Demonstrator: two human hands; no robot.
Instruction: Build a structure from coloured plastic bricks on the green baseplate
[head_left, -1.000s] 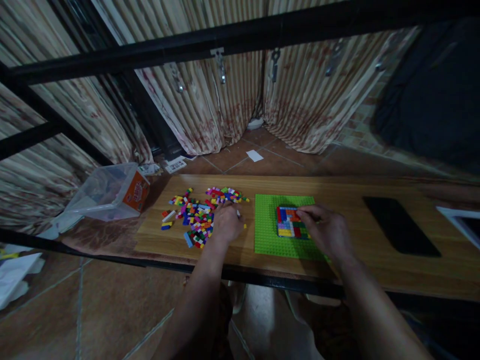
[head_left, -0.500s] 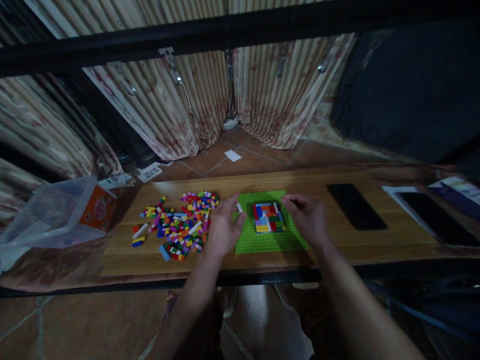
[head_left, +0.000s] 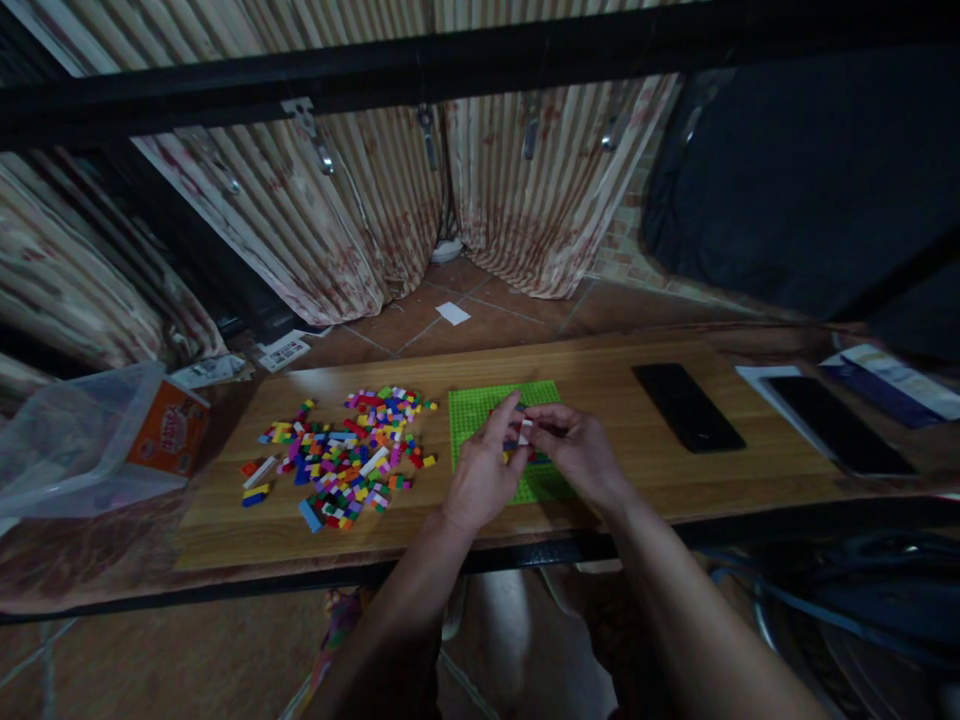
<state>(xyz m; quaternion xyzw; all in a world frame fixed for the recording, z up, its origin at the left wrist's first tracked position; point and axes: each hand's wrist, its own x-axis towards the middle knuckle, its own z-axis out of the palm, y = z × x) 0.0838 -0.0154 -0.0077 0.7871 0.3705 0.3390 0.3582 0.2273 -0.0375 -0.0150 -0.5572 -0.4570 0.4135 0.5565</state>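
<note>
Both hands meet over the green baseplate (head_left: pixel 466 405). Between their fingertips sits a small white toy brick (head_left: pixel 525 431). My left hand (head_left: pixel 486 470) is closed on it from the left, index finger raised and thumb low. From the right, my right hand (head_left: pixel 583 452) pinches the same brick between thumb and fingers. Beneath the hands is the multicoloured brick build on the baseplate, mostly hidden; only small bits of colour show past the fingers. Left of the baseplate spreads a pile of loose, mixed-colour bricks (head_left: pixel 352 450).
A clear plastic tub (head_left: pixel 82 440) with an orange label stands left of the wooden board (head_left: pixel 420 520). A black phone-like slab (head_left: pixel 686 408) lies on the board's right part. Farther right are another dark slab (head_left: pixel 840 425) and a blue-and-white packet (head_left: pixel 892 385).
My left hand has moved right with the white brick, over the build. My right hand has come in left to meet it and now grips the brick too. The view has shifted slightly.
</note>
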